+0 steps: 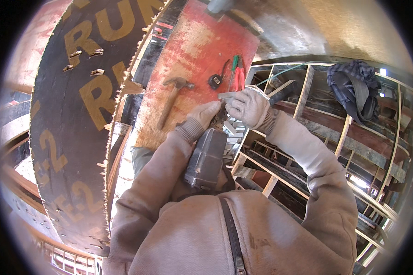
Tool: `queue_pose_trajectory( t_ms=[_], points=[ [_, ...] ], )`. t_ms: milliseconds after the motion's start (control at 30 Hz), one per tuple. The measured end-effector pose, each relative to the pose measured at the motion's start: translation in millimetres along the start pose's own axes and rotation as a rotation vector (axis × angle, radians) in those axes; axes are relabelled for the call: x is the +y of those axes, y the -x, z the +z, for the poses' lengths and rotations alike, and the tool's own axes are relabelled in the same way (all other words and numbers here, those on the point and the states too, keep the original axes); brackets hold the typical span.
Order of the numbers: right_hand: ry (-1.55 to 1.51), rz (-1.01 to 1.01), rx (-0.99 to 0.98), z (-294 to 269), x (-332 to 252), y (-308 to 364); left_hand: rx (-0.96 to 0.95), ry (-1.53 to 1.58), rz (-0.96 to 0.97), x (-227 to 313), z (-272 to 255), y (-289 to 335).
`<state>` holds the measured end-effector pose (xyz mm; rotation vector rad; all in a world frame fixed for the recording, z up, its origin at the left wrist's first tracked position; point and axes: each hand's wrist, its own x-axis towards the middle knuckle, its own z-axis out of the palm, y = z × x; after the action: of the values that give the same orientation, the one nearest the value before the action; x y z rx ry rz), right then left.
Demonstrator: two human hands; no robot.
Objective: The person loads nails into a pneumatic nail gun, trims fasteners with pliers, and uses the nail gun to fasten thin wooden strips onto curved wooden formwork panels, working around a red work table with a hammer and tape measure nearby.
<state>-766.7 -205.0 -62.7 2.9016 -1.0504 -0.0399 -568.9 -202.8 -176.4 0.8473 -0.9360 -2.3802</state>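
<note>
My gloved right hand (248,107) has its fingers closed on a narrow light-grey strip (226,95), which points left. Close beside it, my gloved left hand (204,114) is closed around something dark that I cannot make out. A dark grey box-shaped case (206,158) sits below the hands, against my front. Several pale strips (234,129) show just right of it. Left of my hands, a wooden-handled hammer (170,101) lies on the red-stained board (188,55). Past the hands lie a black tape measure (214,81), a green-handled screwdriver (235,63) and red-handled pliers (239,79).
A large dark panel (73,137) with splintered edges and holes stands on the left. To the right is an open timber framework (344,133) with gaps between its bars. A dark checked garment (353,87) hangs over it. A plywood sheet (358,27) is at the far right.
</note>
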Motion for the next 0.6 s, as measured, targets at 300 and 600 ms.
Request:
queue_pose_trajectory(
  t_ms=[300, 600],
  points=[
    [-0.394, 0.468, -0.135, -32.4, -13.2, -8.3, -0.007, 0.023, -0.029, -2.8, -2.1, -3.1],
    [-0.828, 1.043, -0.211, -28.6, -52.6, -5.0, 0.043, -0.035, -0.037, 10.3, 1.6, 6.0]
  ],
)
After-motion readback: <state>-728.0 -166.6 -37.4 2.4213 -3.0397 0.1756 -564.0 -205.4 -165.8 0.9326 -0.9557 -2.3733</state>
